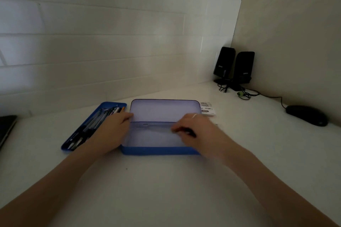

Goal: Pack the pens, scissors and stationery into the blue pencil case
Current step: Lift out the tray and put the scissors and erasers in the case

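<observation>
Head view: the blue case [158, 150] lies open mid-tabletop [166, 190], lid up at 12 o'clock. Left hand [112, 131] rests at its 9 o'clock edge, fingers fairly straight — holding nothing visible. Right hand [195, 131] reaches inside at 3 o'clock, fingers curled on something dark and blurred — I cannot tell its grip. Pens [96, 125] fill a blue tray [64, 146] at 9 o'clock; labelled packets [206, 109] lie at 2 o'clock.

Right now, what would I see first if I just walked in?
You'd spot the open blue case in the middle of the white desk, with the left hand at its left side and the right hand reaching inside. Left of it lies a blue tray of pens. Two black speakers stand in the far right corner.
</observation>
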{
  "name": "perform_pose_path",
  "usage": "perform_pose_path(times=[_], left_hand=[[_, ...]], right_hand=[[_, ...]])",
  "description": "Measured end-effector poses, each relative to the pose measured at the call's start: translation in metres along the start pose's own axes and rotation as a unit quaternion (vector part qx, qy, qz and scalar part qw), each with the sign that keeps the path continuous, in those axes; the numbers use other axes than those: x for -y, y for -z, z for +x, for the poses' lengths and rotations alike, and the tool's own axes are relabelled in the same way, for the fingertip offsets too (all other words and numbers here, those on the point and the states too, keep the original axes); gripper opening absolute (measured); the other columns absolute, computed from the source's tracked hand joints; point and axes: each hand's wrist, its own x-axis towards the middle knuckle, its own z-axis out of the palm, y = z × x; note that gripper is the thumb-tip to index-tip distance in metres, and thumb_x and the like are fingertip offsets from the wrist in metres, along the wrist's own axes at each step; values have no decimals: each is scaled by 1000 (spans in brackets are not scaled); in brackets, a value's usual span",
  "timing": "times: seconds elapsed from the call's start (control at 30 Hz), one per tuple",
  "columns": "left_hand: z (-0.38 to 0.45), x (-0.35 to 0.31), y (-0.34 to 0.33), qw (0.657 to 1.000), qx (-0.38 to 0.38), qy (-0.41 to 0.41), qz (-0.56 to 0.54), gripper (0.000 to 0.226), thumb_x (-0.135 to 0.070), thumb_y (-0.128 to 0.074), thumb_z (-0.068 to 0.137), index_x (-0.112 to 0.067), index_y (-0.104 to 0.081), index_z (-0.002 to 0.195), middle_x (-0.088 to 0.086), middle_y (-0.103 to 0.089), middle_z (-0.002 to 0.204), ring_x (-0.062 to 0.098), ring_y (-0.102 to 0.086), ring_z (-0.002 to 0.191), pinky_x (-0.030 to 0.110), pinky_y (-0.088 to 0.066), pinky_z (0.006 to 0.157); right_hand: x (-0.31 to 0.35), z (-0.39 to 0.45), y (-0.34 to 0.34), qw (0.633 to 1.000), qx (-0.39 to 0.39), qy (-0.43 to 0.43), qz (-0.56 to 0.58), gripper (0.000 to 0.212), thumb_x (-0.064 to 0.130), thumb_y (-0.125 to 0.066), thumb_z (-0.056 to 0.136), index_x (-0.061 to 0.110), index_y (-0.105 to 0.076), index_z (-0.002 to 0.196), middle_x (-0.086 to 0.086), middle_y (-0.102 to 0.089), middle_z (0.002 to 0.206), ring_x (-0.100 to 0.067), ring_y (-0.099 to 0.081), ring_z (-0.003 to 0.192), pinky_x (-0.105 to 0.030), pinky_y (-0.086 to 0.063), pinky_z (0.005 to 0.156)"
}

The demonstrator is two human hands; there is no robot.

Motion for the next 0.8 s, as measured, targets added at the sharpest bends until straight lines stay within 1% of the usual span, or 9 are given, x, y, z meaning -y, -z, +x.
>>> perform_pose_path(times=[0.13, 0.2, 0.27, 0.4, 0.47, 0.57, 0.63, 0.73, 0.8], left_hand=[[3, 4, 1, 1000, -7, 6, -10, 35, -3, -37, 95, -4, -52, 127, 18, -54, 129, 25, -53, 107, 18, -34, 83], [1, 3, 2, 1000, 1, 4, 0, 36, -4, -38, 95, -4, -50, 129, 18, -51, 133, 25, -52, 112, 12, -30, 80], [0, 1, 2, 1000, 0, -9, 16, 34, -5, -38, 95, -5, -53, 126, 14, -54, 126, 21, -55, 104, 11, -30, 74], [-1, 1, 2, 999, -17, -31, 14, 24, -1, -40, 92, -14, -59, 86, 1, -48, 84, 5, -41, 66, 22, -35, 69], [-2, 1, 5, 999, -14, -33, 35, 23, -2, -40, 92, -14, -59, 96, 6, -48, 97, 14, -47, 81, 21, -34, 70], [-4, 0, 8, 996, 5, -33, 79, 21, -4, -40, 92, -5, -61, 93, 22, -51, 124, 29, -45, 114, 26, -27, 97], [-4, -1, 8, 995, 5, -36, 96, 24, -6, -38, 93, -5, -61, 98, 20, -45, 137, 29, -37, 126, 24, -16, 105], [-3, 3, 5, 994, -13, -41, 104, 29, -8, -38, 90, -1, -62, 104, 17, -47, 132, 31, -37, 127, 25, -13, 105], [-4, 4, 4, 993, -12, -43, 109, 28, -7, -39, 88, 2, -62, 101, 20, -51, 124, 33, -42, 122, 20, -14, 96]], right_hand=[[23, 4, -14, 997, 70, -26, 14, 27, 12, -50, 92, 16, -67, 113, -3, -65, 111, -15, -57, 102, -28, -45, 92], [28, 10, -14, 996, 75, -41, 38, 27, 11, -52, 91, 16, -69, 111, -2, -67, 111, -15, -59, 101, -26, -46, 91], [32, 19, -16, 994, 93, -44, 34, 27, 10, -54, 91, 17, -70, 110, -1, -68, 111, -16, -61, 100, -25, -47, 91], [32, 41, -29, 994, 103, -30, -7, 23, 12, -60, 87, 16, -73, 106, -3, -70, 105, -18, -62, 95, -19, -47, 86], [28, 44, -34, 995, 90, -32, 4, 22, 12, -62, 86, 17, -73, 104, -2, -70, 104, -15, -62, 94, -10, -43, 78], [19, 41, -35, 996, 82, -39, 17, 22, 14, -62, 86, 21, -73, 104, 0, -67, 103, -18, -62, 95, -25, -48, 85], [11, 36, -35, 996, 84, -29, 16, 21, 16, -65, 85, 25, -74, 102, 2, -65, 99, -15, -61, 91, -29, -50, 83], [9, 29, -31, 991, 49, -10, 121, 18, 7, -68, 82, 16, -76, 95, 2, -67, 91, -5, -61, 84, -11, -44, 77], [9, 29, -15, 975, -39, -51, 214, 21, 2, -65, 83, 18, -76, 91, 3, -71, 90, -2, -64, 85, -10, -46, 80]])
